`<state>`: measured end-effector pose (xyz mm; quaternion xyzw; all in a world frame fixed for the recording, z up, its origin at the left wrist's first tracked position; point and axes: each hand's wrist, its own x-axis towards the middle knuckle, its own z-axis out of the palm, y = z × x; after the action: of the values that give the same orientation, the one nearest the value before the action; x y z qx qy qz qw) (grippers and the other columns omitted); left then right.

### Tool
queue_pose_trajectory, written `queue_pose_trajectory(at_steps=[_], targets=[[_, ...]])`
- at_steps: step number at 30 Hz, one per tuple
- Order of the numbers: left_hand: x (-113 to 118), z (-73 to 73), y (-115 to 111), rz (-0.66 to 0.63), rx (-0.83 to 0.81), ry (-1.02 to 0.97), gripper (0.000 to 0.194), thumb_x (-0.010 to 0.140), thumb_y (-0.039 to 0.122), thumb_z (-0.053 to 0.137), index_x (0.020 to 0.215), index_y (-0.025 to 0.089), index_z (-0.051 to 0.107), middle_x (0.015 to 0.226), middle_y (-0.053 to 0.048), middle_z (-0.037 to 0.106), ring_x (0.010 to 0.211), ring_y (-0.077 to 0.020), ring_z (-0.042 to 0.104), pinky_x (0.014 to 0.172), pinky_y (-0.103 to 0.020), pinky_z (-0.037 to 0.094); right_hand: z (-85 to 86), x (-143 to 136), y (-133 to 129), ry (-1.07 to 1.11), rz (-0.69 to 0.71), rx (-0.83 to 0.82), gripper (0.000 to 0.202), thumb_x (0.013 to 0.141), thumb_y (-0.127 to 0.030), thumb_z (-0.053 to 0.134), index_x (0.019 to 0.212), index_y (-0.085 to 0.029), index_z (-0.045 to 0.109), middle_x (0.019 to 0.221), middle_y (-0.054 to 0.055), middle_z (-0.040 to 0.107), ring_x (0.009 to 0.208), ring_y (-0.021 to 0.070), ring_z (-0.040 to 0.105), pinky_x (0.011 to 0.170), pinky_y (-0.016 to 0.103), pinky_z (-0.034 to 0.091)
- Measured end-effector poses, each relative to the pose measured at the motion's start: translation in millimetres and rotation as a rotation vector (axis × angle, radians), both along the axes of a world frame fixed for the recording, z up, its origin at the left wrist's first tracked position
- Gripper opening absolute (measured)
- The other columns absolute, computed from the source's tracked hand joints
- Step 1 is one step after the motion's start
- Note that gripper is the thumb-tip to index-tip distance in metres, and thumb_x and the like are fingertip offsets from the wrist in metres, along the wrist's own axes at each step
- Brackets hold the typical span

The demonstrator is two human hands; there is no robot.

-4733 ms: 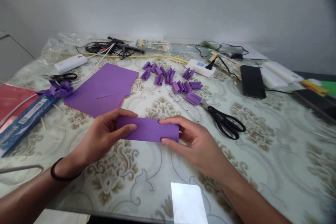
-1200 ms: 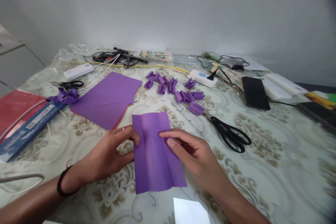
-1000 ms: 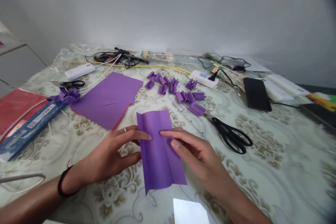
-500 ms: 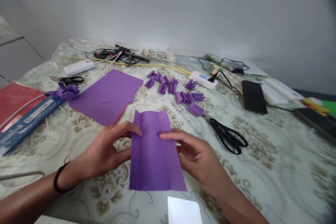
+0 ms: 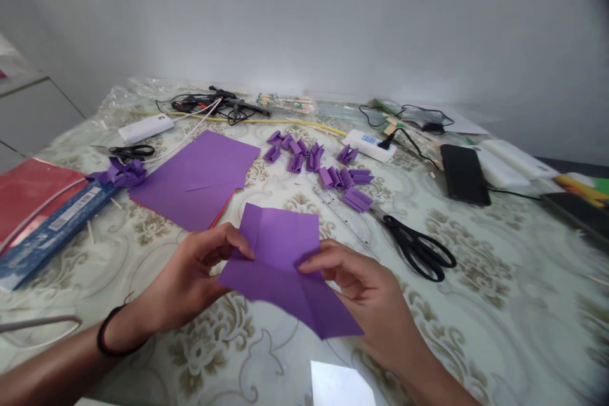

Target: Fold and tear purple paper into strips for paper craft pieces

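A creased sheet of purple paper [image 5: 280, 247] is held above the table between both hands. My left hand [image 5: 200, 273] pinches its left edge, thumb and fingers on either side. My right hand [image 5: 356, 285] grips the right edge the same way, one finger lying on the upper face. The sheet bends across its middle, and its lower part flares toward the lower right. Beyond it lie several small folded purple pieces [image 5: 333, 177] and, to the left, a stack of purple sheets [image 5: 195, 171] with red showing underneath.
Black-handled scissors [image 5: 419, 247] and a clear ruler [image 5: 342, 219] lie right of centre. A phone [image 5: 464, 174] and a power strip [image 5: 368, 144] are farther back. At left are crumpled purple paper [image 5: 118, 172], a blue package [image 5: 57, 228] and smaller scissors [image 5: 130, 151].
The held purple sheet has gone from nearly flat with upright side folds to bent across its middle, its lower end swung up and spread rightward. Both hands still grip it.
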<state>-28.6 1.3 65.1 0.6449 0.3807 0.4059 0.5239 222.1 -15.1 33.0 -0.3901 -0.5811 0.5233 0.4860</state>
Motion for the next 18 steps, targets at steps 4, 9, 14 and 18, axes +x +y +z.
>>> queue_pose_trajectory(at_steps=[4, 9, 14, 18], targets=[[-0.7, -0.2, -2.2, -0.05, -0.017, -0.031, 0.012, 0.088, 0.024, 0.082, 0.098, 0.022, 0.075, 0.093, -0.003, 0.077, 0.078, -0.0145, 0.072, 0.065, -0.017, 0.055, 2.5, -1.5, 0.4, 0.03, -0.012, 0.006, 0.012, 0.085, -0.021, 0.086, 0.091, -0.031, 0.084, 0.089, 0.0, 0.073, 0.08, 0.0151, 0.068, 0.07, 0.024, 0.054], [-1.2, 1.5, -4.7, -0.04, 0.164, 0.076, 0.01, 0.088, 0.024, 0.082, 0.097, 0.024, 0.078, 0.09, -0.001, 0.079, 0.074, -0.0146, 0.072, 0.066, -0.019, 0.055, 3.5, -3.3, -0.7, 0.073, 0.012, 0.006, 0.021, 0.084, -0.017, 0.086, 0.097, -0.034, 0.085, 0.096, 0.0, 0.074, 0.087, 0.0151, 0.071, 0.073, 0.022, 0.059], [2.1, 2.1, -4.7, 0.017, 0.295, 0.196, 0.006, 0.094, 0.021, 0.077, 0.09, 0.025, 0.078, 0.08, 0.001, 0.079, 0.065, -0.0146, 0.069, 0.065, -0.024, 0.054, 6.7, -4.8, -3.6, 0.072, 0.093, -0.053, 0.022, 0.083, -0.023, 0.09, 0.101, -0.035, 0.086, 0.104, 0.002, 0.075, 0.091, 0.0188, 0.073, 0.076, 0.029, 0.062], [4.1, 3.3, -6.0, -0.005, 0.297, 0.223, 0.009, 0.094, 0.025, 0.076, 0.085, 0.024, 0.074, 0.078, 0.001, 0.075, 0.066, -0.0158, 0.066, 0.064, -0.026, 0.051, 12.7, -6.5, -5.1, 0.076, 0.023, -0.038, 0.009, 0.088, -0.03, 0.085, 0.079, -0.026, 0.085, 0.09, 0.004, 0.074, 0.079, 0.0186, 0.069, 0.068, 0.029, 0.056]])
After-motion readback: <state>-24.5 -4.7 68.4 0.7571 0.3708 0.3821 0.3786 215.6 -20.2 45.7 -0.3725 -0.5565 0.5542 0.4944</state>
